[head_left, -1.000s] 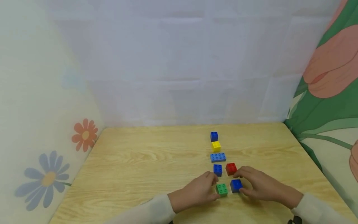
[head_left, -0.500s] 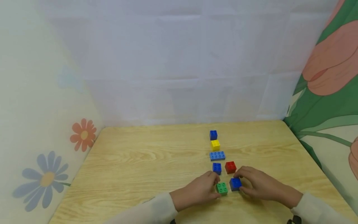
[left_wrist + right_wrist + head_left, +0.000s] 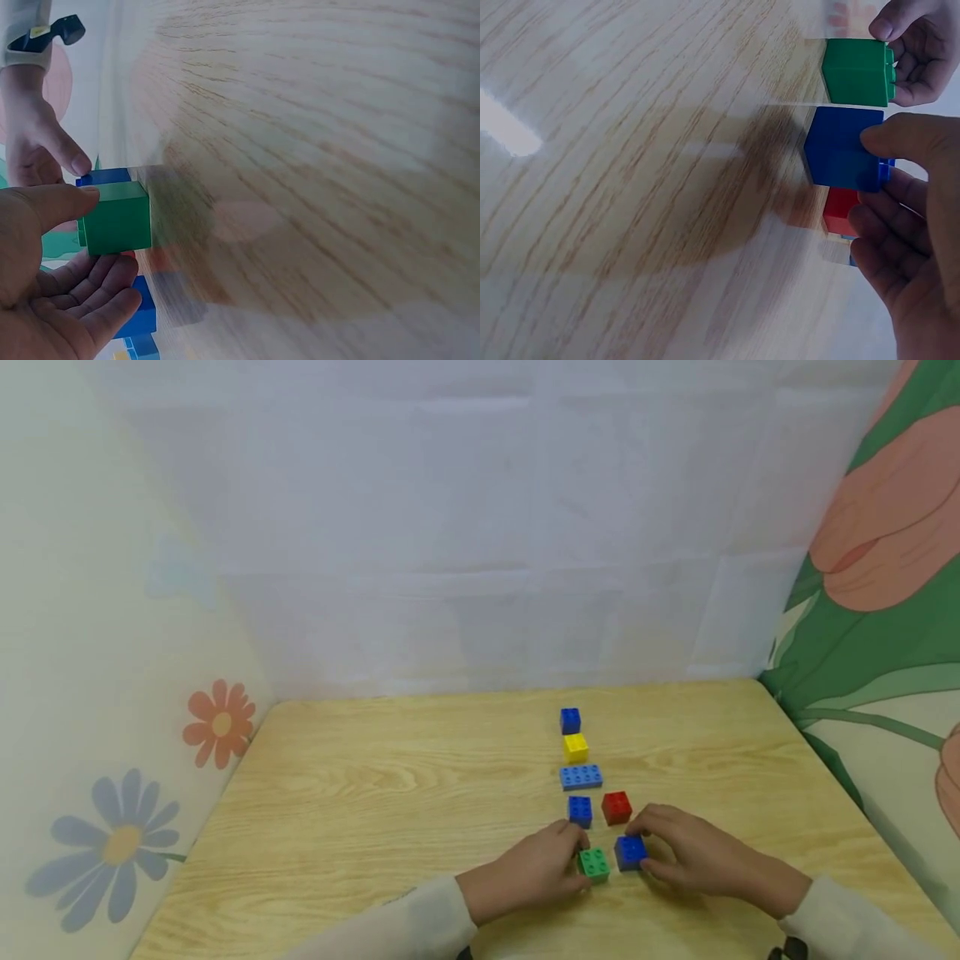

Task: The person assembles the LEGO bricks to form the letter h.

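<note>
My left hand [image 3: 531, 872] pinches a green building block [image 3: 594, 865] between thumb and fingers. In the left wrist view the thumb lies at one side of that green block [image 3: 118, 217], the fingers at the other. My right hand [image 3: 697, 857] grips a dark blue building block [image 3: 630, 853] just to the right of it. From the right wrist, this blue block [image 3: 845, 148] shows thumb and fingertips on opposite sides. Both blocks rest on the table, studs up, with a narrow gap between them. Behind stand a second dark blue block [image 3: 580, 810] and a red block [image 3: 617, 807].
Farther back a light blue long block [image 3: 581, 777], a yellow block [image 3: 576, 747] and another dark blue block [image 3: 570, 721] form a line on the wooden table [image 3: 375, 793]. A white sheet [image 3: 480, 527] hangs behind the table, with flower-patterned panels on both sides.
Both hands keep their places at the green and blue blocks, and the blocks barely move against the table. The head view shifts slightly.
</note>
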{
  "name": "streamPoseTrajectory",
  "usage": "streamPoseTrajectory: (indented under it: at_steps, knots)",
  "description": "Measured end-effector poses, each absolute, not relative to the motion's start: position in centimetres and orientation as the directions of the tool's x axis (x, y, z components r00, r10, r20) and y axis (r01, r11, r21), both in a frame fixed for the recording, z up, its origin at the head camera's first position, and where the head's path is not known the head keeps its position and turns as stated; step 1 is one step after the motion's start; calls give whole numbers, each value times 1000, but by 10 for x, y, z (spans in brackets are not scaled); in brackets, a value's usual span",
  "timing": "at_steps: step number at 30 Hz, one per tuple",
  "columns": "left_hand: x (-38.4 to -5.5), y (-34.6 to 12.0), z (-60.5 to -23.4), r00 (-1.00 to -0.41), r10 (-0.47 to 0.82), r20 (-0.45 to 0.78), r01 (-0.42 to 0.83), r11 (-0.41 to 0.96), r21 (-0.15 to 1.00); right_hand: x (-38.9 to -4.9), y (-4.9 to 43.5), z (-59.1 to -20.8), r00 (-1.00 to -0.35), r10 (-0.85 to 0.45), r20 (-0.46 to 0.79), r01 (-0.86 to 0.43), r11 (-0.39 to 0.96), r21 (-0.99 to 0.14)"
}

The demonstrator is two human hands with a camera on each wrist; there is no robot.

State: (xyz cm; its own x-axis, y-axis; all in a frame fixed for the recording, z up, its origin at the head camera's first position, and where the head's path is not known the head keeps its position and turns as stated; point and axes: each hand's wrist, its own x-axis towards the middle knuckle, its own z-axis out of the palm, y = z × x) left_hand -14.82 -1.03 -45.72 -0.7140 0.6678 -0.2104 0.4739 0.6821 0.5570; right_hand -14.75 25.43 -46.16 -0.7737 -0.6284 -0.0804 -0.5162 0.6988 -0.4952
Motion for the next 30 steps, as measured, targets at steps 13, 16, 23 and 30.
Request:
streamPoseTrajectory:
  at_steps: [13,16,23,30]
  knots:
    - [-152,-13,-461,-734,647,-204,464,698,546,-147,252,-459,-779,-622,-86,-509,706,-493]
    - [-153,-13,-461,-743,637,-208,459,709,535,-146,252,-458,-776,-626,-76,-516,700,-494]
    - [-154,-13,-460,-740,636,-219,460,716,525,-145,251,-456,-777,-627,-61,-522,695,-494]
    - [-156,-14,-458,-735,636,-234,447,714,539,-144,248,-450,-785,-619,-34,-520,687,-507]
